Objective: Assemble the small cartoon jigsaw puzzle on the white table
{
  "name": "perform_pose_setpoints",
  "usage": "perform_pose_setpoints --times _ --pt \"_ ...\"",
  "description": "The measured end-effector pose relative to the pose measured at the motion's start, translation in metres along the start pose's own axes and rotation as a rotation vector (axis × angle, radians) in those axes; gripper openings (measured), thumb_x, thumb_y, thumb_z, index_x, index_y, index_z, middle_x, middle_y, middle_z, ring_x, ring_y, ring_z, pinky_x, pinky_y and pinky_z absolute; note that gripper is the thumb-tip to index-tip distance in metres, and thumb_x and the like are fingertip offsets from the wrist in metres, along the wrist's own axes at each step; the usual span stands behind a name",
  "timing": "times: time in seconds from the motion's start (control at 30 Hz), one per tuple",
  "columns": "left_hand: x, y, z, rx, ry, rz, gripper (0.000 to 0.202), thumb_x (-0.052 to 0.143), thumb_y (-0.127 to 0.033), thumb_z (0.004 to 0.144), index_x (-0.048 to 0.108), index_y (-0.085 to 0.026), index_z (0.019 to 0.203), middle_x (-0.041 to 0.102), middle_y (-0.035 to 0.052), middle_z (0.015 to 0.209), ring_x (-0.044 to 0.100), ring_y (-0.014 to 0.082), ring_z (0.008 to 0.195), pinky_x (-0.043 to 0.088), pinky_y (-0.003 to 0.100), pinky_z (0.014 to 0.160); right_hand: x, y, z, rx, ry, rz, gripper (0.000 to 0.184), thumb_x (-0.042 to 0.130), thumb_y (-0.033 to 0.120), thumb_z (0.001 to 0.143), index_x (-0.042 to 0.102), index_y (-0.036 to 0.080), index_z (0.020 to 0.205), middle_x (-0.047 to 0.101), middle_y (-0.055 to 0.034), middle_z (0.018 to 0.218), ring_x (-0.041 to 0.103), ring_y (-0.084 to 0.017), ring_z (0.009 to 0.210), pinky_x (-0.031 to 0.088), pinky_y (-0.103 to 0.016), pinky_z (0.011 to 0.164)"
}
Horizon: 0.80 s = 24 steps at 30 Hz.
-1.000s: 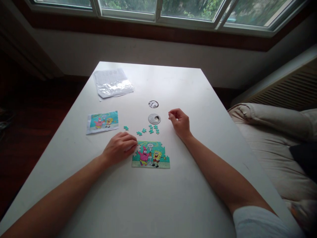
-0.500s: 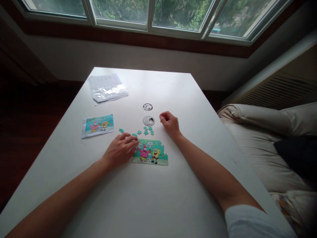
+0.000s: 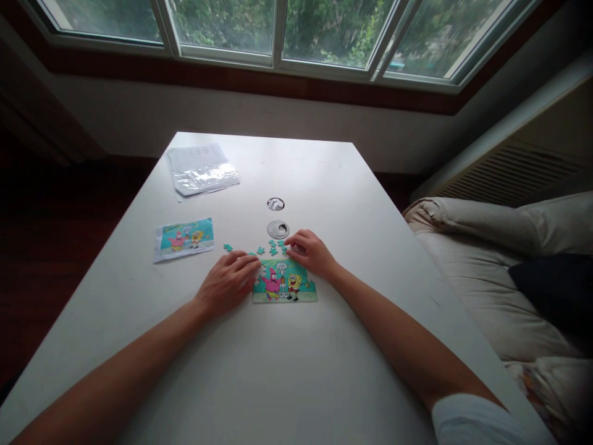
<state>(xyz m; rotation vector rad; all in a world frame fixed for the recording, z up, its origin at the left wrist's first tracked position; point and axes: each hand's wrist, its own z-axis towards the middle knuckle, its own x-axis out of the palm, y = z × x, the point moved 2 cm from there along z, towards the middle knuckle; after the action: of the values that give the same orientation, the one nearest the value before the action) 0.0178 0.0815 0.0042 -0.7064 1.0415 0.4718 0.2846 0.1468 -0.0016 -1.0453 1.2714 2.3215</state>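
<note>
A small cartoon jigsaw puzzle (image 3: 285, 283), mostly assembled, lies on the white table (image 3: 296, 358). My left hand (image 3: 229, 281) rests flat at its left edge, fingers stretched out and touching the top left corner. My right hand (image 3: 309, 252) sits at the puzzle's upper right edge, fingers curled and pinched by the loose teal pieces (image 3: 273, 248); whether it holds a piece is hidden. Several loose pieces lie just above the puzzle.
A printed reference picture (image 3: 184, 238) lies left of the puzzle. A clear plastic bag on paper (image 3: 201, 171) sits at the far left of the table. Two round cable-hole caps (image 3: 277, 229) sit mid-table. A cushioned seat (image 3: 509, 278) stands to the right.
My right hand has moved left and toward me, from beside the round cap down to the puzzle's upper right edge. My left hand has stayed at the puzzle's left edge.
</note>
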Motion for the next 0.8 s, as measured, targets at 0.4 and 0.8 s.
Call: perform_pose_setpoints --times 0.4,0.8 --pt "-0.006 -0.003 -0.002 0.1 -0.044 -0.075 0.024 0.055 -0.02 0.097 0.067 -0.022 0.117 0.07 0.0077 0.121 0.059 0.0246 0.116 0.05 0.045 0.102 0.0 -0.004 0.005 -0.027 0.085 -0.064 0.01 0.072 0.024 0.087 0.071 0.024 0.097 0.059 -0.0041 0.091 0.052 -0.02 0.089 0.044 -0.033 0.081" --pt "-0.009 -0.016 -0.005 0.255 0.023 -0.162 0.024 0.055 -0.017 0.094 0.066 -0.022 0.115 0.072 0.0072 0.115 0.061 0.0229 0.111 0.05 0.04 0.097 -0.006 -0.001 0.0 -0.012 0.085 -0.125 0.012 0.068 0.025 0.089 0.071 0.024 0.101 0.059 -0.0056 0.094 0.052 -0.022 0.093 0.044 -0.035 0.085"
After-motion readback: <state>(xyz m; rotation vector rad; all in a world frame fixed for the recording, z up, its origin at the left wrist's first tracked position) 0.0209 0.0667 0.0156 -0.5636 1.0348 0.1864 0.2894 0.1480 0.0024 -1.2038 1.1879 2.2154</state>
